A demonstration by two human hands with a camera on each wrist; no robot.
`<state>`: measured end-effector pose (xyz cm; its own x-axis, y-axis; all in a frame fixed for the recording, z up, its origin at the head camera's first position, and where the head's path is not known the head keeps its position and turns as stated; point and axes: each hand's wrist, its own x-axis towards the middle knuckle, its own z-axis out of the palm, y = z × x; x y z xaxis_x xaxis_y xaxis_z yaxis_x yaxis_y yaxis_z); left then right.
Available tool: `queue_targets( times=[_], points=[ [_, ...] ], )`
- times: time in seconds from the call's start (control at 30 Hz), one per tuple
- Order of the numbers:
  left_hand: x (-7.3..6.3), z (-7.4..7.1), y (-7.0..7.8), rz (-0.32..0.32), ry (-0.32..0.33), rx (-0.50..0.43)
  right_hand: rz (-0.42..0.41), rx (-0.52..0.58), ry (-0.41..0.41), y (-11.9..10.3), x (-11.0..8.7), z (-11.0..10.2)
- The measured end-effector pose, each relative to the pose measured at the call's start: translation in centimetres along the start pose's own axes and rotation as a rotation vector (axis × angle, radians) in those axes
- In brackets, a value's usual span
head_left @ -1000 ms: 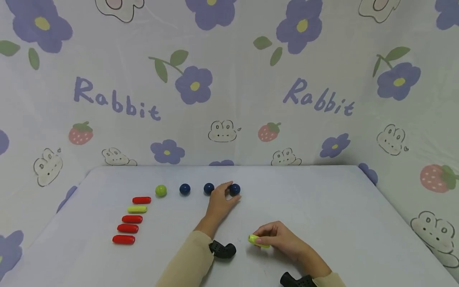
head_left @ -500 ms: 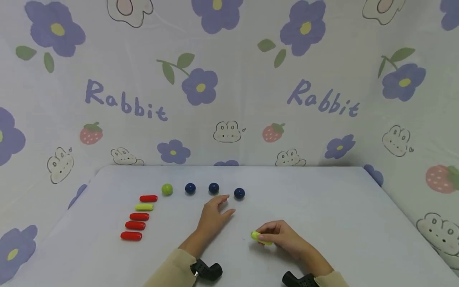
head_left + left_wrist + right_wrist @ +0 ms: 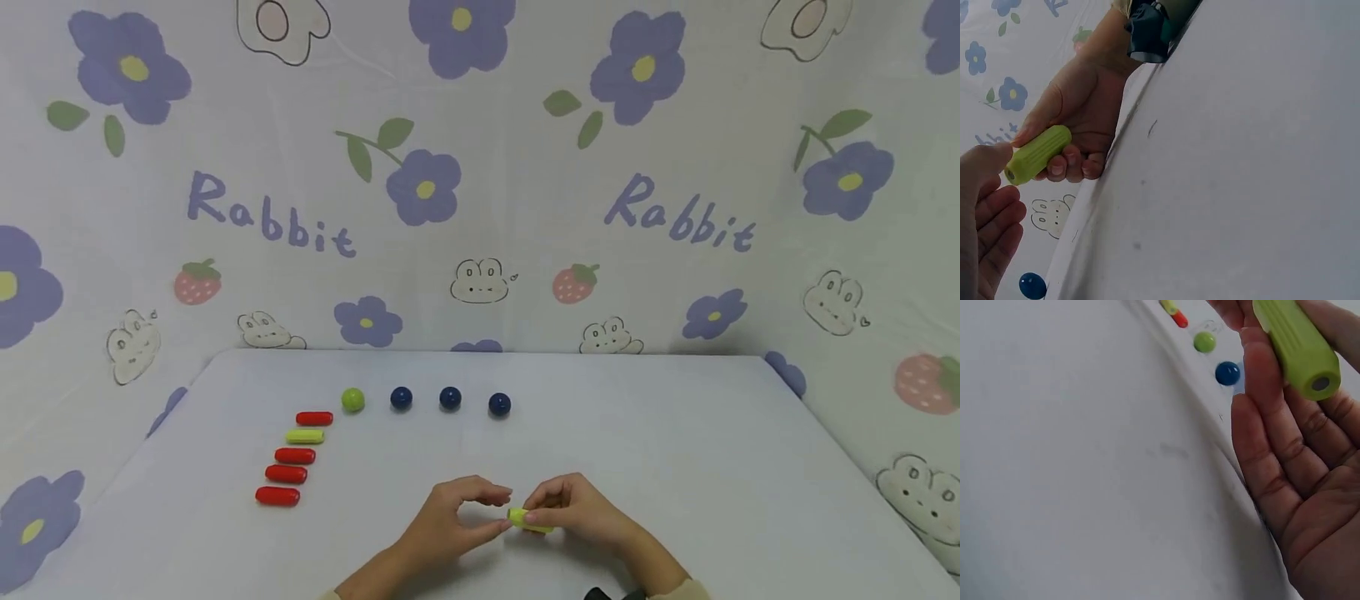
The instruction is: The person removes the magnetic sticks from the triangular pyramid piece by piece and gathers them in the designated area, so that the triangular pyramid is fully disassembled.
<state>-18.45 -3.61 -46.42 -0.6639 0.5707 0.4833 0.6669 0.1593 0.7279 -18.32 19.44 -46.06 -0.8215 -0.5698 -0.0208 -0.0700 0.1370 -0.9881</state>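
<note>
My right hand pinches a yellow-green magnetic rod between thumb and fingers, above the front middle of the table. The rod is short and ribbed, with a grey metal disc in its end face. From the left, my left hand comes up with thumb and fingers spread in a C. In the left wrist view its thumb tip overlaps the rod's near end, and its other fingers lie below.
Farther back on the white table stand a green ball and three dark blue balls in a row. At left lies a column of red rods with one yellow-green rod among them. A patterned cloth hangs behind.
My left hand has let go of the rightmost blue ball and drawn back toward the right hand. The right hand still holds the yellow-green magnetic rod, now slightly lower and nearer the left hand.
</note>
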Motion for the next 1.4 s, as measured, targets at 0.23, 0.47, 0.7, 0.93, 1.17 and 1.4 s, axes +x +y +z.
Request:
queue_targets(
  times=[0.23,0.47,0.7,0.93,1.17,1.4],
  points=[
    [-0.9,-0.1,1.2,0.105,0.004,0.039,0.02,0.033,-0.032,-0.4,0.3,1.5],
    [-1.7,-0.5,1.1,0.051,-0.045,0.038,0.046,0.015,-0.052,-0.6,0.5,2.2],
    [-3.3,-2.5,0.7,-0.166,-0.069,0.001,0.045,0.032,-0.103,-0.3,0.8,2.1],
    [-6.5,-7.1,0.5,-0.424,-0.016,-0.031,0.051,0.006,-0.091,0.1,0.8,1.7],
    [-10.3,-12.4,-0.5,-0.527,0.063,-0.104,0.045,0.082,-0.115,0.1,0.7,1.4],
    [-14.1,-17.5,-1.9,-0.691,0.115,-0.071,0.054,0.11,-0.128,0.2,0.6,1.5]
  ],
)
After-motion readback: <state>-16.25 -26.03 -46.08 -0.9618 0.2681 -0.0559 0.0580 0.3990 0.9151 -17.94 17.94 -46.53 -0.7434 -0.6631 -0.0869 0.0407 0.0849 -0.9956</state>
